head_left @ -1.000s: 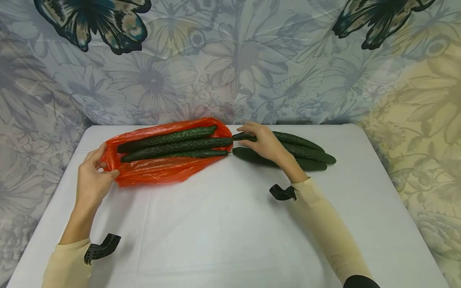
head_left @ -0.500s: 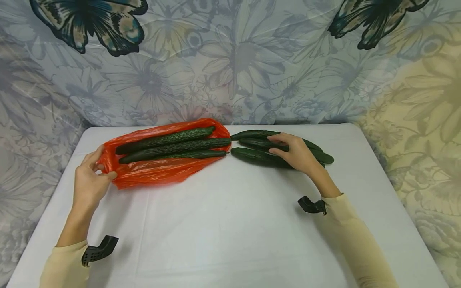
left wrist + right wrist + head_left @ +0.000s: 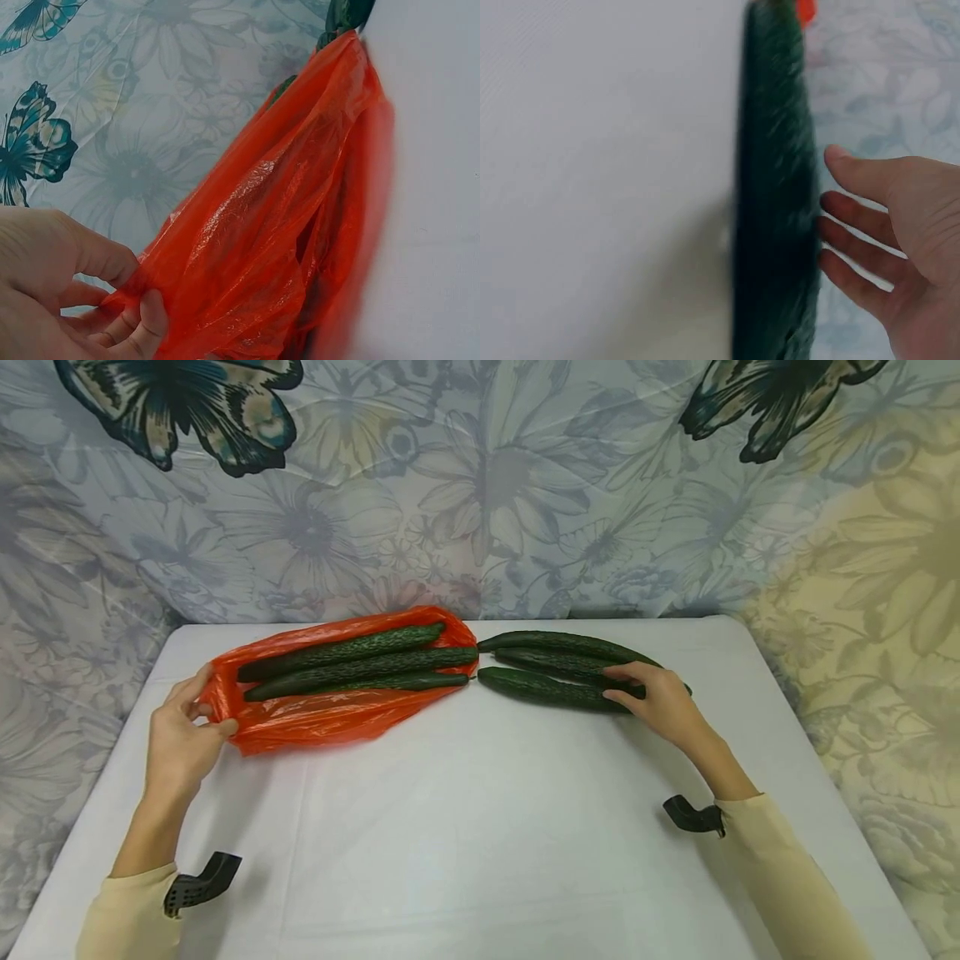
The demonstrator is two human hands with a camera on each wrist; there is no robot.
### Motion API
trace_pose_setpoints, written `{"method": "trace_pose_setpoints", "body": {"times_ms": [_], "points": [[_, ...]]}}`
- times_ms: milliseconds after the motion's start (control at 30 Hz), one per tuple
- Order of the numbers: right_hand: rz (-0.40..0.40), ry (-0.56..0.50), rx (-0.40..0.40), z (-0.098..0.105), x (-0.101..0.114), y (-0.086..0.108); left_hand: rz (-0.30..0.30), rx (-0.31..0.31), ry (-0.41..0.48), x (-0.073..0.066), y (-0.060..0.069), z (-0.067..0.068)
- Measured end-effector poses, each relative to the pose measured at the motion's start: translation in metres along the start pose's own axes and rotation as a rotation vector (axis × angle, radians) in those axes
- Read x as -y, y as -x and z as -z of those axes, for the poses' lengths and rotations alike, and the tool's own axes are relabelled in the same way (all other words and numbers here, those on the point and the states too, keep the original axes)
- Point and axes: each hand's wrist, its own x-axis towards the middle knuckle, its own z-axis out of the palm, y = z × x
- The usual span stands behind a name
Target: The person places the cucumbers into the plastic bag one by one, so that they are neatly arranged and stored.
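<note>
My left hand pinches the left end of a red plastic bag; the left wrist view shows thumb and fingers holding the bag's thin film. Three dark green cucumbers lie side by side against the red film, their left ends near my left hand. To the right of the bag, three more cucumbers lie roughly parallel. My right hand is at their right ends, fingers relaxed. In the right wrist view it is beside a cucumber, without a grip; contact cannot be told.
The white-covered table extends in front of the bag and cucumbers. Behind it hangs a cloth printed with flowers and butterflies. Black camera mounts sit on both wrists.
My right hand has moved rightward and toward the front along the right-hand cucumbers, from their left ends to their right ends. The left hand keeps holding the bag.
</note>
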Motion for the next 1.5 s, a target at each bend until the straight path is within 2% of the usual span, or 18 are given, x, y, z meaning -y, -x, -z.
{"method": "trace_pose_setpoints", "body": {"times_ms": [200, 433, 733, 1000, 1100, 1300, 1400, 1500], "points": [[-0.032, 0.052, -0.014, -0.001, -0.015, 0.014, -0.013, 0.003, 0.006, 0.0, 0.0, 0.001], [-0.058, 0.083, 0.101, -0.003, -0.016, 0.019, 0.002, -0.001, 0.003, 0.0, 0.001, 0.0], [-0.057, 0.01, 0.125, 0.002, -0.02, 0.027, -0.014, 0.002, 0.006, 0.001, 0.001, -0.002], [-0.106, -0.057, 0.271, 0.009, -0.017, 0.032, -0.014, 0.001, -0.015, 0.0, 0.0, -0.001], [-0.095, -0.083, 0.297, 0.007, -0.018, 0.036, -0.013, -0.001, -0.015, -0.001, -0.001, 0.0], [-0.018, -0.144, 0.3, 0.004, -0.017, 0.037, -0.001, -0.002, -0.007, -0.001, -0.002, -0.002], [-0.018, -0.124, 0.308, 0.005, -0.013, 0.038, 0.003, -0.003, -0.006, 0.0, -0.001, -0.003], [-0.027, -0.045, 0.331, 0.005, -0.007, 0.039, 0.004, -0.005, -0.003, 0.001, -0.001, -0.003]]}}
